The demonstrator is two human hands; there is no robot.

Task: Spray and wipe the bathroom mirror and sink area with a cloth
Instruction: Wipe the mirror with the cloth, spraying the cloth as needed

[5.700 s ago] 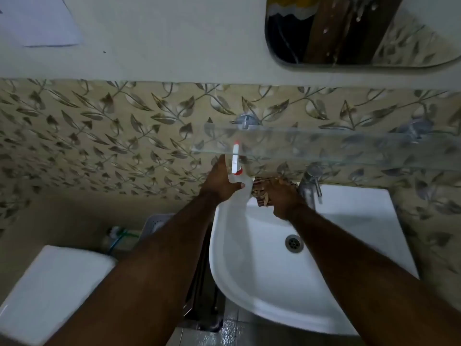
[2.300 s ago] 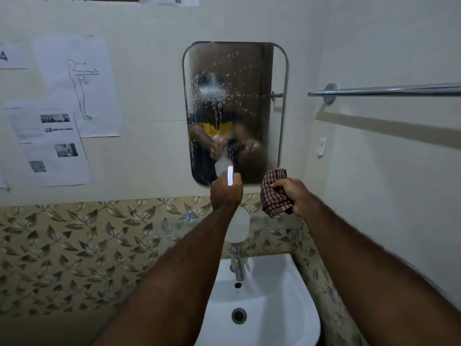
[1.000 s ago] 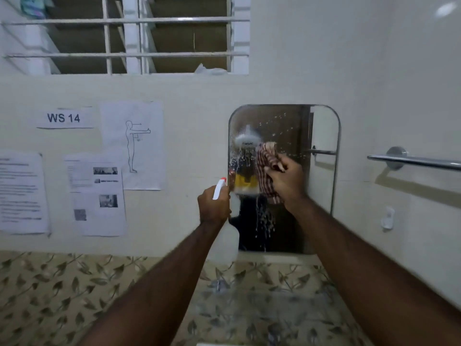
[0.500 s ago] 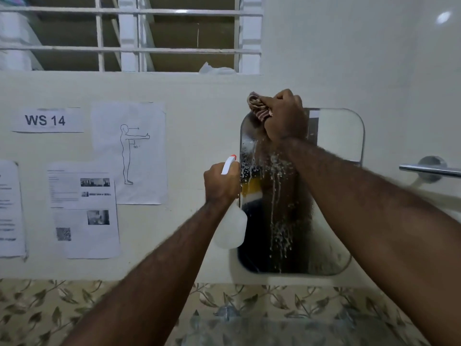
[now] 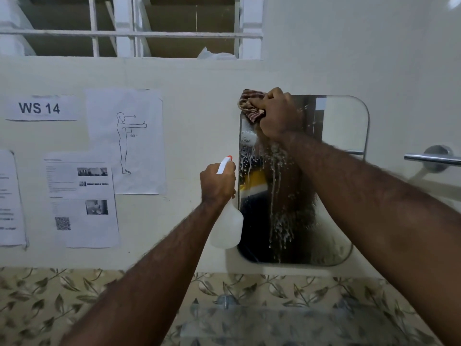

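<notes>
A rounded wall mirror [image 5: 336, 126] hangs right of centre, with foamy spray running down its left half. My right hand [image 5: 279, 116] presses a bunched checked cloth [image 5: 249, 103] against the mirror's top left corner. My left hand [image 5: 218, 182] grips the neck of a white spray bottle [image 5: 228, 228] with a red-tipped nozzle, held just left of the mirror's edge. The sink is out of view below.
A glass shelf [image 5: 299, 323] on a metal bracket runs under the mirror over leaf-patterned tiles. A chrome towel rail [image 5: 434, 159] sticks out at the right. Paper sheets [image 5: 82, 203] hang on the wall at the left, below a barred window [image 5: 129, 26].
My right hand has carried the cloth up from the mirror's middle to its top left corner, and spray now streaks down the glass. The bottle stays raised in my left hand.
</notes>
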